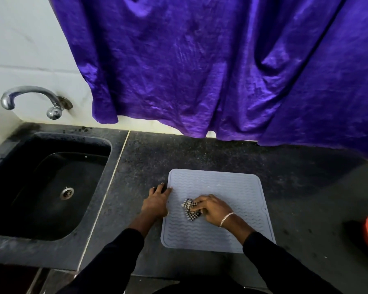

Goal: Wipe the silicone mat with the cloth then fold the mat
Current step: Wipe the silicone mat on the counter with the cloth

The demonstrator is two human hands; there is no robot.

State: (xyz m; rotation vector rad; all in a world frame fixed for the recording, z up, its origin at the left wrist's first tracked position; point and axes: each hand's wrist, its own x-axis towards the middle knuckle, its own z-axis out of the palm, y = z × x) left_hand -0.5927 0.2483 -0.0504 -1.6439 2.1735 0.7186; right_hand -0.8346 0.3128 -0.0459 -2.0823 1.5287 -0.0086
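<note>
Person's left hand (157, 201) pins the mat (221, 185) at its 9 o'clock edge on the counter (200, 149), fingers straight, while right hand (215, 209) fingers curl on the cloth (190, 210) mid-mat, so wiping toward 3 o'clock probably avoids bunching.

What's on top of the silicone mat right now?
A checked cloth, gripped by the right hand, lies on the mat. The left hand presses its left edge. The mat under cloth and hand is hidden, and a sleeve covers its near right corner.

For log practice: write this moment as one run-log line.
wiping | right hand grips cloth on mat | left hand touches mat edge
</note>
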